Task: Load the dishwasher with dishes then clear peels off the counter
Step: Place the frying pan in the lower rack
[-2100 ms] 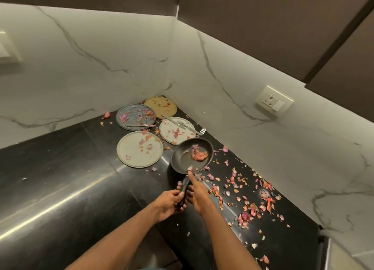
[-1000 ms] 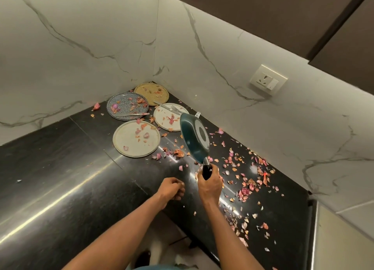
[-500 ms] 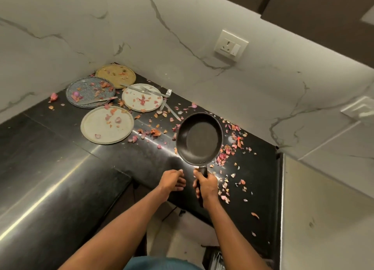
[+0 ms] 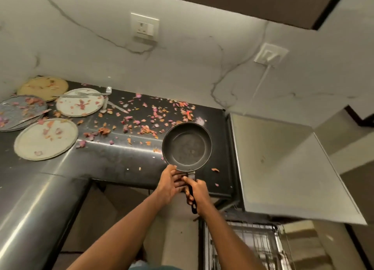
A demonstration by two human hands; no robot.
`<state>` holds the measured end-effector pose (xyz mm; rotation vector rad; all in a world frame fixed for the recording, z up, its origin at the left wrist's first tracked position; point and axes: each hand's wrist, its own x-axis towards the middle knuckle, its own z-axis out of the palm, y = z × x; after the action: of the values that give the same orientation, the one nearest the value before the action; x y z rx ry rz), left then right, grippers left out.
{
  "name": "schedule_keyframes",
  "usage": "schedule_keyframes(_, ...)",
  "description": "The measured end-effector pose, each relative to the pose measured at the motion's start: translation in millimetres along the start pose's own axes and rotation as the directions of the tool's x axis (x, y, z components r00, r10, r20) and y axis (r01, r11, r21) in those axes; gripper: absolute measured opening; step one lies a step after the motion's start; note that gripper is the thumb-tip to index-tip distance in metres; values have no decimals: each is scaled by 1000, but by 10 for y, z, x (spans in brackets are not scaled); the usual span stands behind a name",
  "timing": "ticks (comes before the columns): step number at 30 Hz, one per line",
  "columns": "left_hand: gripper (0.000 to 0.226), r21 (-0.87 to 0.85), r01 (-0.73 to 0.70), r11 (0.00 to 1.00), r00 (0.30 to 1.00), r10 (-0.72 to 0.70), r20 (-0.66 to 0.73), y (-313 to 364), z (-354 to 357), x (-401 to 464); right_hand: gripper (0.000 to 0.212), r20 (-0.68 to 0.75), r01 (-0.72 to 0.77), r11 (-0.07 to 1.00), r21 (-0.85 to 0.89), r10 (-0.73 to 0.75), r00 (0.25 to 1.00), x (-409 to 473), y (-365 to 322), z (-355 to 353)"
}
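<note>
Setting: a head-worn camera looks down on a black counter (image 4: pixel 113 160) set against a white marble wall.
Frying pan: a dark, round frying pan (image 4: pixel 187 147) sits at the centre of the frame, held over the right end of the counter, its inside facing up.
Right hand: the right hand (image 4: pixel 197 193) has its fingers curled round the pan's black handle, thumb lying along the top.
Left hand: the left hand (image 4: pixel 169 185) is just left of the handle, fingers reaching under the pan where handle meets rim; whether they grip it cannot be told.
Plates: four plates lie at the left of the frame, a cream plate (image 4: pixel 46 139) nearest, a grey plate (image 4: pixel 19 111), a tan plate (image 4: pixel 42 87) and a white plate (image 4: pixel 80 105) bearing cutlery.
Peels: pink and orange peels (image 4: pixel 149 117) are scattered over the counter and plates.
Dishwasher: a wire dishwasher rack (image 4: pixel 244 247) shows at the lower right, below the pan.
Wall: a socket (image 4: pixel 144 27) is at upper centre.
</note>
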<state>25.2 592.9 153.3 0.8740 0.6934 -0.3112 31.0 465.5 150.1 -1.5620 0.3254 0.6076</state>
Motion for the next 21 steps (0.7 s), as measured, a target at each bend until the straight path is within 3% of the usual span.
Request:
schedule_keyframes(6, 32, 218, 25, 976, 998, -37, 52, -724, 318, -118, 26, -64, -27, 997, 68, 31, 997, -539, 498, -656)
schedule_keyframes(12, 18, 405, 76, 911, 983, -137, 124, -1403, 913, -324, 32, -249, -16, 978, 209, 69, 966, -1067, 966, -1367)
schedule_keyframes(21, 21, 726, 104, 680, 905, -367, 213, -2146, 1729, -347, 27, -479, 29, 917, 399, 181, 859, -1597, 1452, -2133)
